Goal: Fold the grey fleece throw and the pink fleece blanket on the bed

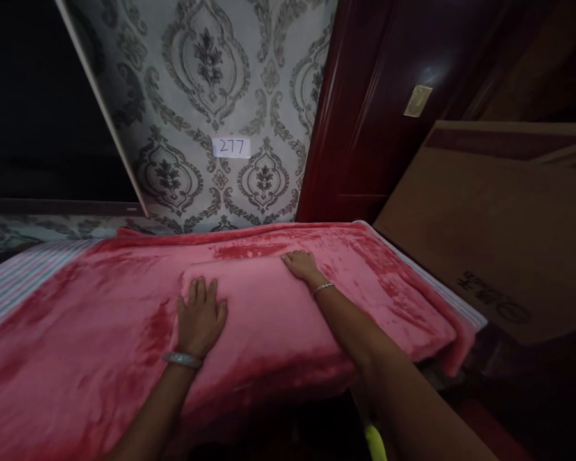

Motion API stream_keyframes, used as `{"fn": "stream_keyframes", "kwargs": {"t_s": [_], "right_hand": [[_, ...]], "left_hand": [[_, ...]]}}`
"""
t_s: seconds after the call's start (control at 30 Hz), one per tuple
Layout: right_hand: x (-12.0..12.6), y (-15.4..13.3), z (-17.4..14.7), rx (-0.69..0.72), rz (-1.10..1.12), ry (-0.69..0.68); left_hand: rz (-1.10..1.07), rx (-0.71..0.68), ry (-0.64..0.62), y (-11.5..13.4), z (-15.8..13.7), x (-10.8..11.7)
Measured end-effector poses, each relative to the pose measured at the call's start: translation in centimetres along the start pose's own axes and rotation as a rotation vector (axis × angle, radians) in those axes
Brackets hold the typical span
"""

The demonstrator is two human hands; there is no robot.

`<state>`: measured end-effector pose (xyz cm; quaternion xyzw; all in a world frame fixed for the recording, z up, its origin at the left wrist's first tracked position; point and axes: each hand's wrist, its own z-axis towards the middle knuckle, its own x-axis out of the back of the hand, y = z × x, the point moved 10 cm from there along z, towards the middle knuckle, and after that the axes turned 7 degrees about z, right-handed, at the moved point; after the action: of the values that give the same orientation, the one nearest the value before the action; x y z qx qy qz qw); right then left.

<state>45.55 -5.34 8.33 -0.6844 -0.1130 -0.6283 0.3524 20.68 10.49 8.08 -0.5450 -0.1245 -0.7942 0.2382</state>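
Note:
A pink plush blanket (100,326) lies spread out, with darker red patches where its pile is brushed the other way. On its middle is a raised, smooth, rectangular pink fabric piece (264,307); whether it is separate or something under the blanket, I cannot tell. My left hand (199,317) rests flat along its left edge, fingers spread, a bangle at the wrist. At its far right corner my right hand (299,263) presses down with fingers stretched out and a thin bracelet on the wrist. Neither hand grips anything.
Striped cloth (33,269) shows beneath the blanket at the left and right edges. A large cardboard box (499,218) leans at the right, beside a dark red door (360,128). At the upper left is a dark screen (48,102). A paper label (231,147) reads 277.

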Motion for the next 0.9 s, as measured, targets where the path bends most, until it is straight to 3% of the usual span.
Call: {"fn": "stream_keyframes", "kwargs": {"t_s": [0.27, 0.37, 0.47, 0.57, 0.67, 0.77, 0.9], "right_hand": [[2.5, 4.7, -0.9, -0.038, 0.308, 0.113], [4.6, 8.1, -4.8, -0.047, 0.436, 0.238], [5.6, 11.9, -11.6, -0.111, 0.507, 0.373], [4.7, 13.4, -19.1, -0.153, 0.595, 0.518], [2.8, 12.8, -24.9, -0.129, 0.776, 0.66], [0.8, 11.8, -27.1, -0.145, 0.89, 0.673], [0.1, 11.6, -26.9, -0.198, 0.929, 0.66]], "left_hand": [[-0.01, -0.001, -0.059, 0.1, 0.4, 0.2], [-0.031, -0.012, -0.06, 0.3, 0.5, 0.4], [-0.074, -0.023, -0.056, 0.5, 0.5, 0.8], [-0.132, -0.031, -0.043, 0.8, 0.5, 1.3], [-0.203, -0.03, -0.03, 0.8, 0.7, 2.1], [-0.263, -0.027, -0.063, 0.0, 0.6, 2.8], [-0.318, -0.096, -0.033, -1.4, -1.6, 4.4]]}}
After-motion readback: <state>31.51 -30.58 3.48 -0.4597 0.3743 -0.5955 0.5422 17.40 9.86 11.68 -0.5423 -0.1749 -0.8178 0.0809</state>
